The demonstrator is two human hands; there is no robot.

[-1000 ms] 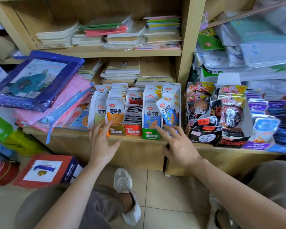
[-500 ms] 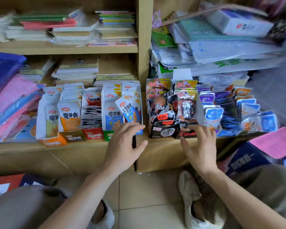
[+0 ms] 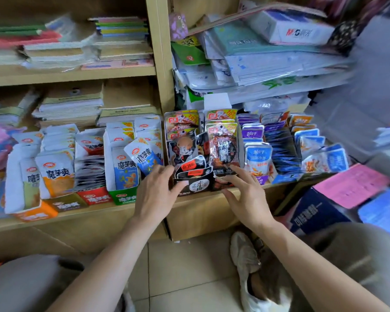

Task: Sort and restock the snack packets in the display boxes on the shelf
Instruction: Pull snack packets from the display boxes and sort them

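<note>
Low wooden shelf (image 3: pixel 95 213) over a tiled floor (image 3: pixel 189 278), notebooks (image 3: pixel 122 32) stacked higher up. Snack packets (image 3: pixel 56 170) stand in rows along its front edge. Left hand (image 3: pixel 158 194) and right hand (image 3: pixel 249 197) are apart, fingers spread loose, flanking the black box (image 3: pixel 195 184) mid-shelf.

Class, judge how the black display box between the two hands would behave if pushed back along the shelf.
Probably light: the black display box looks like thin card holding small packets. Its creased front may buckle rather than push cleanly. The packets lean unevenly, so some could topple.
</note>
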